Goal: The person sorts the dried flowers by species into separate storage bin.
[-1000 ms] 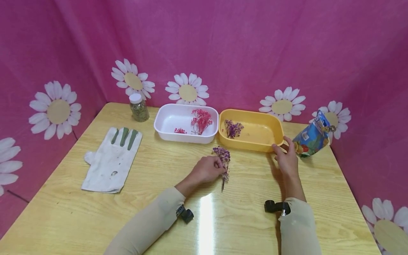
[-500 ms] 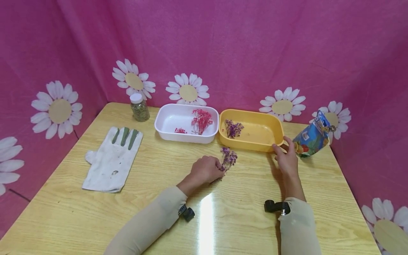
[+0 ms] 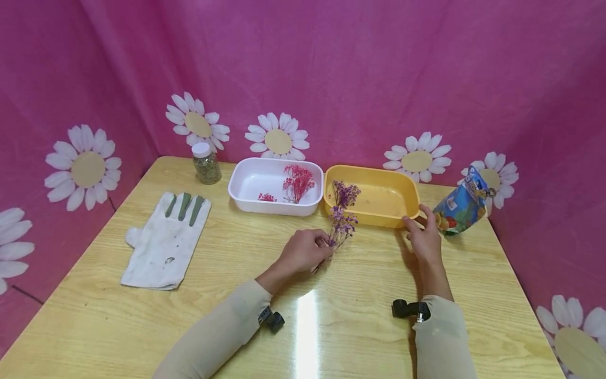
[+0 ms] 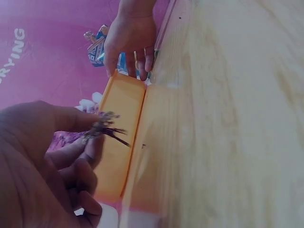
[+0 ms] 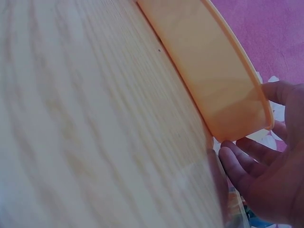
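Note:
My left hand (image 3: 305, 251) pinches a sprig of dried purple flowers (image 3: 343, 223) by its stems, above the table in front of the yellow tray (image 3: 371, 218). In the left wrist view the dark stem ends (image 4: 116, 135) poke out between thumb and fingers. The bloom overlaps the tray's front wall in the head view. My right hand (image 3: 425, 239) holds the tray's front right corner; in the right wrist view the thumb (image 5: 278, 91) is at the rim and the fingers are against the end wall. Another purple bunch (image 3: 345, 193) lies inside the tray's left end.
Touching the yellow tray on its left is a white tray (image 3: 272, 208) with red dried flowers (image 3: 299, 183). A lidded jar (image 3: 206, 167) stands farther left, behind a white glove (image 3: 163, 247) with green fingers. To the right leans a blue printed bag (image 3: 461, 208). Pink curtains border the table.
The purple sprig has been lifted and tilted, its bloom moving rightward and toward the yellow tray. My left hand keeps its pinch nearly in place. The right hand stays at the tray's corner.

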Tool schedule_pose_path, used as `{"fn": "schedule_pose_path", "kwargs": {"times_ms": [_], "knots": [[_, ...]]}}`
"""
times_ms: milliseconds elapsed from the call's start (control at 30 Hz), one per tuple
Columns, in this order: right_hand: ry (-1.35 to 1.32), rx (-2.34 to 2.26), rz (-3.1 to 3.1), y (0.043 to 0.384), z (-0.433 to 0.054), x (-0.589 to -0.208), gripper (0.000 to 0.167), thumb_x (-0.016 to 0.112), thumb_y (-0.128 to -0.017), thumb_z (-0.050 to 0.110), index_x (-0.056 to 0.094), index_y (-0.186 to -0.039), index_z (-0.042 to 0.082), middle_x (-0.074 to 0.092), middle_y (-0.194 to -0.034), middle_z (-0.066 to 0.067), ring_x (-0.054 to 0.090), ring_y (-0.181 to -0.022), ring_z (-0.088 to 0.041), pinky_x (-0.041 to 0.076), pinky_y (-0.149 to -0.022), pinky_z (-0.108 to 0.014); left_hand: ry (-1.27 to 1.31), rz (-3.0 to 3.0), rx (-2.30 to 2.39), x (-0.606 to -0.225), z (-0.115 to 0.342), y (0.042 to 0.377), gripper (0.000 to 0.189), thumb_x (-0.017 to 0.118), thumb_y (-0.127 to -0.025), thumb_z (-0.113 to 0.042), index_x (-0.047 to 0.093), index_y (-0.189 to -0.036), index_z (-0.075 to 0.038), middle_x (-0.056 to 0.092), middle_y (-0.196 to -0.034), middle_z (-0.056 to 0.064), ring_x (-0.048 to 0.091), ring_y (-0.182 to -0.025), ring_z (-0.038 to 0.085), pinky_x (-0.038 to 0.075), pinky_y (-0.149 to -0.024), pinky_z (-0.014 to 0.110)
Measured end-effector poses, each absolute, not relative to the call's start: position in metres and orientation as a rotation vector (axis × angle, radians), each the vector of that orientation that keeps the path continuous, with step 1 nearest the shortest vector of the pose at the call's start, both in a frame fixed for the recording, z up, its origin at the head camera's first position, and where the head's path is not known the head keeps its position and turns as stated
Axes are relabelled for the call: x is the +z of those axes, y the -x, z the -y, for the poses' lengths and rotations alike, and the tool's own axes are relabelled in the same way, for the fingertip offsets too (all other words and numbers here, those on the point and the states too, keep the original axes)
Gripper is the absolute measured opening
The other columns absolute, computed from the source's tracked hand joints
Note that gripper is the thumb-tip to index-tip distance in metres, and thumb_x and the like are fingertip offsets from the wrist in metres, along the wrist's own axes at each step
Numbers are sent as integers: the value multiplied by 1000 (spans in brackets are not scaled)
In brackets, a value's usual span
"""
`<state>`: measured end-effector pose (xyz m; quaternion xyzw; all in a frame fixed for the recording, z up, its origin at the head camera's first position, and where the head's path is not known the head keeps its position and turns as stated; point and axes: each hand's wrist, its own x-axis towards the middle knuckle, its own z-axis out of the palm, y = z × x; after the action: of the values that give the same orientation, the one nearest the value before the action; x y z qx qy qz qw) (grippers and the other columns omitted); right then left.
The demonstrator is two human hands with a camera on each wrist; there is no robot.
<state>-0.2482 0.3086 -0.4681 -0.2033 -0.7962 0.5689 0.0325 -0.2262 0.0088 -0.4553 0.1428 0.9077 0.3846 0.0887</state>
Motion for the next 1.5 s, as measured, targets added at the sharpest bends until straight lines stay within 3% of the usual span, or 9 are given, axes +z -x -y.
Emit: {"fn": "schedule_pose_path", "kwargs": {"times_ms": [367, 533, 700, 967, 1300, 1500], "knots": [[619, 1695, 2441, 246, -308, -470, 65, 53, -97, 44, 23, -153, 30, 39, -152, -12, 47, -129, -27, 46, -82, -18, -393, -2764, 1356, -445, -15, 244, 24, 70, -86, -32, 68, -103, -14, 72, -85, -2, 62, -72, 10, 49, -66, 24], [614, 1697, 2452, 247, -307, -470, 65, 53, -97, 43, 23, -153, 29, 39, -152, -11, 47, -131, -26, 47, -86, -22, -370, -2820, 1367, -440, -19, 251, 24, 72, -85, -35, 68, -98, -15, 72, -88, -1, 64, -78, 14, 51, -68, 27], [624, 1684, 2468, 249, -307, -468, 67, 54, -96, 44, 22, -153, 30, 39, -153, -10, 47, -132, -26, 46, -92, -27, -369, -2834, 1348, -435, -27, 258, 25, 72, -85, -38, 69, -96, -16, 72, -88, -2, 65, -77, 12, 50, -68, 25], [615, 1698, 2444, 249, -309, -465, 66, 54, -96, 41, 22, -153, 29, 39, -152, -10, 48, -130, -26, 44, -89, -23, -381, -2876, 1275, -423, -43, 275, 26, 70, -86, -42, 70, -95, -17, 74, -86, -5, 66, -75, 10, 49, -65, 23], [636, 1672, 2421, 250, -307, -468, 66, 56, -95, 42, 27, -152, 28, 41, -147, -10, 51, -120, -23, 47, -86, -21, -318, -2919, 1205, -416, -55, 302, 24, 70, -86, -43, 72, -91, -20, 73, -84, -6, 62, -67, 9, 46, -55, 22], [634, 1650, 2404, 249, -306, -469, 64, 58, -95, 41, 30, -151, 27, 45, -144, -10, 53, -113, -19, 46, -80, -16, -244, -2913, 1159, -415, -63, 316, 24, 70, -86, -44, 75, -93, -22, 73, -86, -6, 63, -71, 11, 46, -57, 24]]}}
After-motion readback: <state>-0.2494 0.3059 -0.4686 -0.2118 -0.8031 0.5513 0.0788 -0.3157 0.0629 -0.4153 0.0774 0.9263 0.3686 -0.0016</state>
